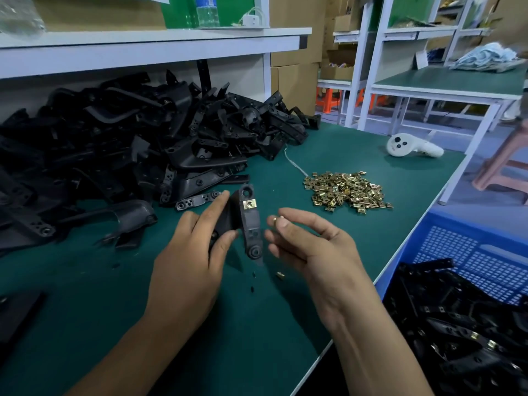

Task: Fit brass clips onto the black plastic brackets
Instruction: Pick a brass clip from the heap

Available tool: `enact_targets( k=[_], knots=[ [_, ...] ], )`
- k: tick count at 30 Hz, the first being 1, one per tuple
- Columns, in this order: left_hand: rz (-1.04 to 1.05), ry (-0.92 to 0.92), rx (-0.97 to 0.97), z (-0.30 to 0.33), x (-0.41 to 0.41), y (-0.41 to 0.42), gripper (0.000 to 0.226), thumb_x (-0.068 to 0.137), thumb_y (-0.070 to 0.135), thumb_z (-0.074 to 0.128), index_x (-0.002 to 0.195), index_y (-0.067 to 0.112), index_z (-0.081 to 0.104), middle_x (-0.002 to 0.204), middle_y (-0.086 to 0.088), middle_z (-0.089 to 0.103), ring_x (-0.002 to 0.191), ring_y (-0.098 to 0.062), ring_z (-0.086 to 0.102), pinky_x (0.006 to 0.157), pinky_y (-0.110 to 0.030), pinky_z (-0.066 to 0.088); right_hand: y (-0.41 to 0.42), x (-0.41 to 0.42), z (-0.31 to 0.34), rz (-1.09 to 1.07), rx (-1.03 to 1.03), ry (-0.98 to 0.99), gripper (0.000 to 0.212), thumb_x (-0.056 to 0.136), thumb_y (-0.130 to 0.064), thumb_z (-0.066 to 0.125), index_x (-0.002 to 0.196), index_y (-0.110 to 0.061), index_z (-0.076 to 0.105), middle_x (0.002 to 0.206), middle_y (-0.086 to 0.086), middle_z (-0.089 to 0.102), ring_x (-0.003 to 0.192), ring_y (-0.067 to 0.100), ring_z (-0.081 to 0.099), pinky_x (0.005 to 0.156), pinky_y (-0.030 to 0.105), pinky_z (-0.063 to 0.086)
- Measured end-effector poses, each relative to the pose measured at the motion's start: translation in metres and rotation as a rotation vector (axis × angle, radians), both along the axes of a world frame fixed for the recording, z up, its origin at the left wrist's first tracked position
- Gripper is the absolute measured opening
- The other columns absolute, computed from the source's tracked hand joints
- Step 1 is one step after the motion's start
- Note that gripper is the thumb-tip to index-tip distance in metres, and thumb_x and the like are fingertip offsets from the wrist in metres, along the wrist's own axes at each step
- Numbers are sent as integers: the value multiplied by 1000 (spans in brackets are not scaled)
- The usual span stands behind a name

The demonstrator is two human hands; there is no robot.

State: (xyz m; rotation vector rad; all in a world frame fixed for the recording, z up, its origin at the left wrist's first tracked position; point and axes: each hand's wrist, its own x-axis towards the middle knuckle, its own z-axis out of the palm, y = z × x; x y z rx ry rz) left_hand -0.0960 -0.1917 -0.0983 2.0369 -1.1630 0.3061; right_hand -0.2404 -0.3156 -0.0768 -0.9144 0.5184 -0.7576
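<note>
At the green bench, the left hand (197,238) grips a black plastic bracket (247,224) upright, one brass clip (249,204) already seated; the right hand (305,241) pinches another clip (276,219); the bracket looks light and stiff, best held by its edges; the clip small and slippery.

Even, fairly bright indoor light falls from above, with no hard beams. Shadows are soft: a faint dark patch lies on the green desk (357,155) under the hands, and the heap of black brackets (120,144) swallows detail in its darker hollows while glossy edges catch small highlights. The pile of brass clips (347,191) glints sharply. The wide lens bends straight lines toward the edges; the shelf (148,42) bows and the desk edge curves. The corners are soft, the blue crate (468,252) is slightly smeared, and a bracket left of the hands is motion-blurred.
</note>
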Motion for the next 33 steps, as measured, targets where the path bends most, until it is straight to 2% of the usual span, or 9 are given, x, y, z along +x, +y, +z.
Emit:
enact_targets(
  k=[3, 7, 11, 16, 23, 28, 33],
  knots=[
    [20, 4, 19, 0, 0, 0, 56, 102, 51, 44, 154, 53, 27, 106, 15, 47, 86, -7, 50, 68, -37, 51, 7, 4, 1, 87, -10, 21, 16, 90, -8, 76, 105, -5, 75, 99, 18, 78, 85, 24, 76, 74, 29, 62],
    [-8, -11, 19, -1, 0, -1, 55, 102, 53, 42, 155, 54, 24, 105, 17, 44, 87, -4, 49, 65, -29, 49, 5, 3, 1, 132, -73, 57, 14, 92, -11, 74, 104, -4, 76, 97, 21, 78, 80, 22, 74, 71, 26, 59],
    [-12, -14, -14, -3, 3, -1, 55, 103, 52, 42, 155, 56, 24, 104, 18, 46, 90, 0, 51, 65, -25, 48, 3, 1, 0, 160, -67, 29, 15, 92, -10, 73, 105, -2, 75, 100, 23, 77, 85, 25, 76, 75, 29, 61],
    [-40, 12, -58, -5, 5, -1, 53, 105, 54, 41, 154, 59, 23, 111, 20, 49, 98, 0, 52, 76, -20, 48, 2, 0, 0, 196, -89, -12, 16, 91, -10, 74, 106, -2, 75, 101, 24, 76, 86, 25, 76, 76, 29, 60],
    [-65, 9, -58, -5, 6, 0, 56, 100, 52, 43, 153, 61, 25, 116, 17, 53, 98, -2, 54, 80, -28, 51, -1, -5, 2, 208, -114, -28, 18, 92, -8, 72, 107, 1, 73, 100, 23, 77, 86, 26, 76, 76, 30, 61],
    [-65, 6, -55, -6, 7, -1, 54, 105, 46, 46, 154, 57, 27, 119, 15, 54, 102, -5, 55, 82, -36, 53, -1, -7, 3, 225, -145, -31, 16, 93, -7, 72, 106, 0, 74, 99, 23, 77, 86, 26, 77, 76, 31, 61],
    [-36, -9, -48, -6, 6, -1, 57, 102, 46, 47, 153, 59, 26, 108, 16, 51, 93, -4, 53, 78, -25, 49, 0, -7, 3, 183, -207, 8, 11, 92, -6, 73, 101, -1, 77, 94, 23, 77, 85, 29, 76, 78, 34, 63]
  ],
)
